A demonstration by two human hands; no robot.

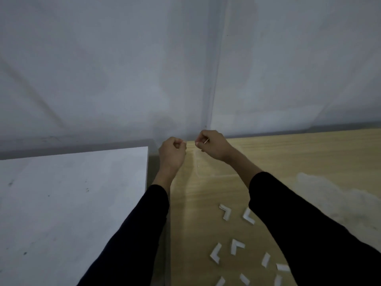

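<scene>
At the far left we see the white bench, its top pale and a little marked, with the grey wall behind it. A narrow gap separates it from the wooden bench on the right.

Above this gap, at the far end, the left hand is raised in the air. Its fingers are curled tightly into a fist and the thumb presses against the forefinger. If something thin is pinched there, it is too small for us to tell.

Just beside it, to the right and not touching it, the right hand is raised too. Its fingers are also curled, and it pinches a thin pin, which stands out slanted from the fingers. So the pin is in the air over the far left edge of the wooden bench.

Both arms wear dark sleeves.

Nearer to us, on the wooden bench between the two arms, several white corner pieces lie scattered. Further right, a pale patch covers part of the wood.
</scene>
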